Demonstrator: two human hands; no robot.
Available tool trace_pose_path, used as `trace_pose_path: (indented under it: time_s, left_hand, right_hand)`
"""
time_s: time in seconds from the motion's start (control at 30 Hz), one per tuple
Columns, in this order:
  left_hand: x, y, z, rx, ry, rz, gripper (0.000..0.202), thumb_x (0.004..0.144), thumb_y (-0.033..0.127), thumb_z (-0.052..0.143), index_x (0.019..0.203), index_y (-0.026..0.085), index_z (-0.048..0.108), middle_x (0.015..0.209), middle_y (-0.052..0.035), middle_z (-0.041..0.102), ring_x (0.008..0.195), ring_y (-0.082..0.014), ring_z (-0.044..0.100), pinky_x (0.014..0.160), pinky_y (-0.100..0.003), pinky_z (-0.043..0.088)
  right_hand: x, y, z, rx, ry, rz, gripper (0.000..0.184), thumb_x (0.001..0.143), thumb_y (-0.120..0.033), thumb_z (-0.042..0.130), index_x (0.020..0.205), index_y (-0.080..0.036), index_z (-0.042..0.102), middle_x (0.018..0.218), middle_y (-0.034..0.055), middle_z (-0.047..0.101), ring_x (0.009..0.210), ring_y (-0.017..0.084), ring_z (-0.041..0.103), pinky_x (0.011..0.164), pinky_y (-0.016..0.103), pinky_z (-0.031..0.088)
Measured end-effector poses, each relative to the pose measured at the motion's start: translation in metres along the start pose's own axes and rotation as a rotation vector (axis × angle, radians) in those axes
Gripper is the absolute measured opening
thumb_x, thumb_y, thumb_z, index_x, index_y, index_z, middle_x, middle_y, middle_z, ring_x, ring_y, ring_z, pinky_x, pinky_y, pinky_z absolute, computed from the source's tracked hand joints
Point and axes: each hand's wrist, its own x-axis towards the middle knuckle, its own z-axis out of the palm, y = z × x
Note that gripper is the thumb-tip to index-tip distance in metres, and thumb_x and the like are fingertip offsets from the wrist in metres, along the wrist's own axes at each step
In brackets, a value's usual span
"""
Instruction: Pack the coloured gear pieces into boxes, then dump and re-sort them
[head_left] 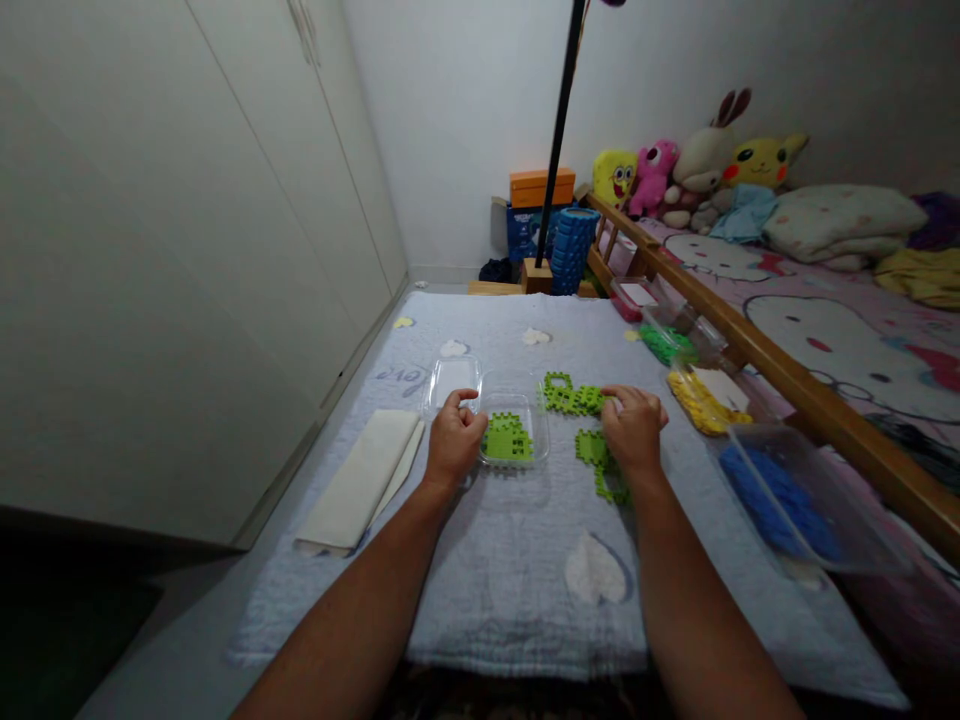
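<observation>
A clear plastic box point(541, 450) stands mid-table with several flat, lime-green interlocking pieces point(507, 438) inside. My left hand point(455, 437) is closed at its left wall, thumb and curled index finger against the rim. To the right of the box, more green interlocking pieces lie on the cloth in a far group point(561, 395) and a near group point(591, 447). My right hand point(634, 425) pinches the right end of the far group between thumb and index finger. Its palm and wrist partly cover the near group.
A clear lid point(454, 380) lies behind my left hand, and a folded cream cloth point(364, 480) to its left. Boxes of blue pieces point(776, 500), yellow pieces point(701, 400) and green pieces point(667, 343) line the right side beside a wooden bed rail point(720, 310). A black pole point(559, 130) rises beyond the table.
</observation>
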Motion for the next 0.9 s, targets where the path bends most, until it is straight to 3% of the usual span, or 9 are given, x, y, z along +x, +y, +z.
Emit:
trace_pose_path:
  time_s: [0.17,0.27,0.5,0.8,0.9]
  left_hand:
    - [0.000,-0.001,0.000,0.000,0.003,0.001,0.032,0.076,0.028,0.059,0.106,0.019,0.062,0.052,0.0112,0.040,0.048,-0.0106,0.040,0.053,-0.022,0.030]
    - [0.000,-0.002,0.000,0.001,0.003,0.003,0.032,0.075,0.028,0.059,0.106,0.018,0.062,0.051,0.0113,0.039,0.048,-0.0106,0.039,0.053,-0.022,0.030]
    - [0.001,-0.001,0.000,-0.001,0.002,-0.003,0.034,0.075,0.028,0.059,0.107,0.018,0.062,0.051,0.0112,0.040,0.048,-0.0106,0.040,0.053,-0.022,0.030]
    - [0.001,-0.001,0.000,-0.017,-0.003,-0.002,0.033,0.075,0.029,0.059,0.106,0.018,0.062,0.051,0.0114,0.039,0.048,-0.0106,0.040,0.053,-0.022,0.030]
    - [0.001,-0.001,0.000,-0.009,-0.001,-0.005,0.032,0.075,0.028,0.058,0.106,0.018,0.062,0.051,0.0112,0.040,0.048,-0.0107,0.040,0.053,-0.022,0.030]
  right_hand:
    - [0.003,0.022,0.018,-0.150,-0.132,0.077,0.057,0.076,-0.024,0.055,0.132,-0.020,0.064,0.119,0.0171,0.071,0.120,0.038,0.049,0.101,0.057,0.032]
    - [0.004,0.025,0.024,-0.189,-0.193,0.085,0.063,0.077,-0.023,0.054,0.139,-0.018,0.058,0.124,0.0179,0.068,0.125,0.038,0.048,0.104,0.057,0.031]
    - [0.006,0.025,0.017,-0.143,-0.203,0.042,0.057,0.077,-0.021,0.057,0.134,-0.022,0.061,0.119,0.0127,0.068,0.113,0.034,0.053,0.099,0.051,0.036]
    - [0.000,0.021,0.009,-0.149,-0.273,-0.034,0.049,0.076,-0.041,0.067,0.123,-0.026,0.069,0.118,0.0102,0.070,0.112,0.033,0.054,0.097,0.049,0.037]
    - [0.000,0.022,0.007,-0.177,-0.283,-0.018,0.041,0.078,-0.041,0.068,0.116,-0.025,0.071,0.121,0.0113,0.070,0.114,0.034,0.054,0.095,0.048,0.038]
